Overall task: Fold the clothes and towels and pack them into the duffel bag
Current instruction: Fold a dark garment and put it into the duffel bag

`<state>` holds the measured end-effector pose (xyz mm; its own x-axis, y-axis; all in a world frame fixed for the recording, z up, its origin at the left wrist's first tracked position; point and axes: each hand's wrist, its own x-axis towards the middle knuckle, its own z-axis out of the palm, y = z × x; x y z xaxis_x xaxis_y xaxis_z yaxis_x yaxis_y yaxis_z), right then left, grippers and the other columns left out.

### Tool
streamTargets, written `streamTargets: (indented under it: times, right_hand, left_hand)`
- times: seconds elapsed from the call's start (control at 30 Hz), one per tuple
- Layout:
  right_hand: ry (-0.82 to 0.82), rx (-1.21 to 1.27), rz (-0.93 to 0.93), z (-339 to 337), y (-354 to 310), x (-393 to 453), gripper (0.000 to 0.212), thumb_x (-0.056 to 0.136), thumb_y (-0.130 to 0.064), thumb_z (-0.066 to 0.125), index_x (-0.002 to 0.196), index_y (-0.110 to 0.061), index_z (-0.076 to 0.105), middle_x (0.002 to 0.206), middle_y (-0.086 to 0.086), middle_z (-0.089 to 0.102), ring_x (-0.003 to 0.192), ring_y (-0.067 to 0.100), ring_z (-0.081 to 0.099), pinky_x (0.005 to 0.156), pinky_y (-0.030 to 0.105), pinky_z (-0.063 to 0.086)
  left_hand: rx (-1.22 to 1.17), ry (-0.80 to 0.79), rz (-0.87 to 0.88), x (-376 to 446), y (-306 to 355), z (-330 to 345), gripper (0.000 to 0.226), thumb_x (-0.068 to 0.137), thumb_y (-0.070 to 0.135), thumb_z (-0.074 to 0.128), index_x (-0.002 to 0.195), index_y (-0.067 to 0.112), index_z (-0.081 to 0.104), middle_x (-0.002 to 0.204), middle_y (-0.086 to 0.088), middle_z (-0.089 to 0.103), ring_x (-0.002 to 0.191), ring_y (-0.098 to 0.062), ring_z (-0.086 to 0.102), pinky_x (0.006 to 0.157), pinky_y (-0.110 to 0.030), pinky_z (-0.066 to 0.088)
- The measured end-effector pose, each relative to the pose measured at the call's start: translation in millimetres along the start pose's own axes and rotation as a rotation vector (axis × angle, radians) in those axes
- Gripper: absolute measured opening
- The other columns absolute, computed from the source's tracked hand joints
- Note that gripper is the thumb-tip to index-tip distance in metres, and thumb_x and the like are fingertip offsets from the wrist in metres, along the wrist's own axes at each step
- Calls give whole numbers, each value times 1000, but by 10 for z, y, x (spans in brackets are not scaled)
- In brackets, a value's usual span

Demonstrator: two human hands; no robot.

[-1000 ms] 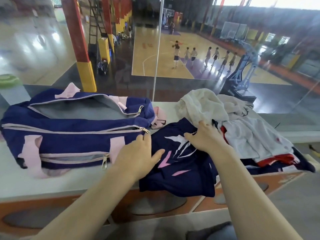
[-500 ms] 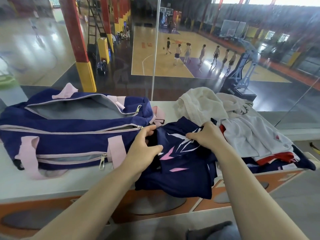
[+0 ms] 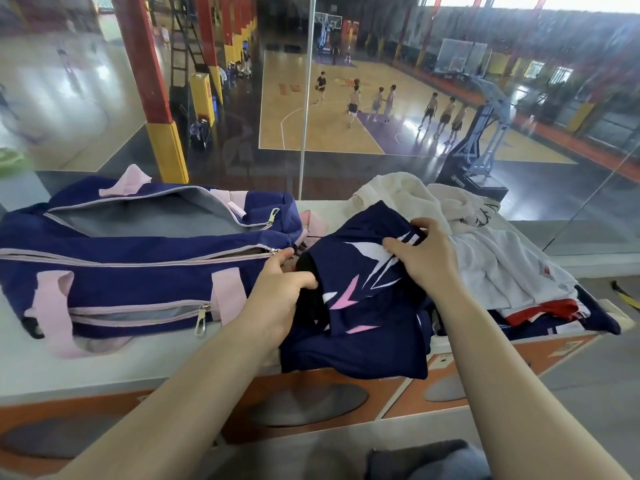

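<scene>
- While both hands are working over the table [image 3: 104,372], the left hand [image 3: 277,292] is pinching the dark edge of the navy jersey [image 3: 367,306], its fingers [image 3: 282,259] curled round the cloth.
- The right hand [image 3: 426,261] is gripping the jersey's upper fold.
- Just left of the left fingers, the duffel bag [image 3: 138,271] is lying unzipped, showing only grey lining inside.
- Beyond the right fingers, a white towel [image 3: 394,199] and white garments [image 3: 502,265] are lying heaped.

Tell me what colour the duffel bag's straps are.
Pale pink straps on the navy duffel bag, head view.
</scene>
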<state>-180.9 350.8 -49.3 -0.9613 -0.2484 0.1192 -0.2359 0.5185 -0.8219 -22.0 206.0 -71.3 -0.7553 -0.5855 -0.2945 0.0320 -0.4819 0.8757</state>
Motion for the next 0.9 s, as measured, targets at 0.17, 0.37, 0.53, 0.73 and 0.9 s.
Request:
streamTargets:
  times: [0.17,0.37,0.53,0.73,0.9]
  right_hand:
    - [-37,33,-38,-91,61,-46,77,72,-35,80,138,-22,42,121,-5,52,103,13,54,83,25,40]
    - [-284,-15,76,-236,153,-42,62,61,-45,82,113,-17,64,106,-4,69,98,15,66,86,34,55]
    - [-498,-11,150,-296,161,-110,45,71,-38,73,113,-33,59,110,-6,64,101,16,63,94,38,52]
    - [-551,-91,148,-261,177,-97,80,66,-26,79,136,-28,42,123,0,55,107,19,58,97,38,48]
    - [-500,-38,139,-238,154,-148,68,72,-19,82,126,-23,41,114,-3,53,101,16,55,83,29,44]
  left_hand:
    - [582,18,147,37,-131,-58,45,80,43,66,121,26,61,124,7,60,111,-10,58,99,-34,47]
    - [1017,-8,182,101,-190,-190,74,76,45,76,136,26,38,143,1,39,129,-22,44,107,-37,38]
    - [907,-84,28,76,-154,-243,91,73,34,83,146,14,32,138,-1,48,116,-17,52,95,-27,42]
    - [717,-118,94,9,-163,-206,64,68,19,83,125,24,53,120,0,63,105,-17,62,97,-37,50]
    - [435,-150,36,-14,-54,-207,62,78,0,74,130,23,51,116,-4,67,101,-21,67,85,-33,56]
